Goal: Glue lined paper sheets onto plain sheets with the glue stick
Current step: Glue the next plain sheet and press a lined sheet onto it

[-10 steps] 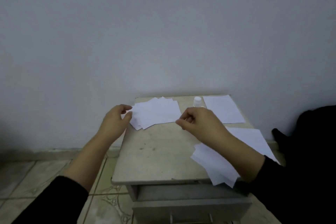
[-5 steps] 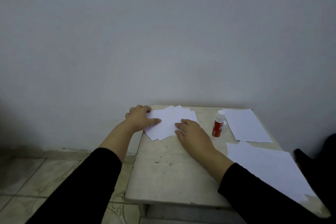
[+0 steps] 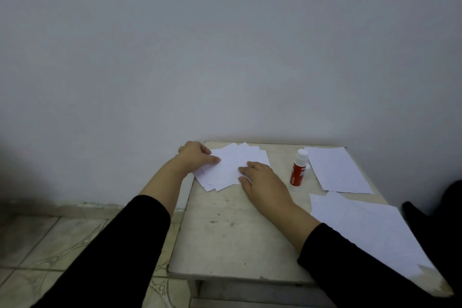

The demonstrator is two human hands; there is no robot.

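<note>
Head view: both hands, left hand (image 3: 197,157) and right hand (image 3: 262,180), press flat on the fanned paper stack (image 3: 235,165) left of the upright glue stick (image 3: 298,170), and a careless sweep rightward could topple it.

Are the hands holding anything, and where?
Nothing is lifted or gripped. The left hand and right hand lie flat on the fanned pile of small papers, at its left edge and near right corner. The glue stick stands untouched.
</note>
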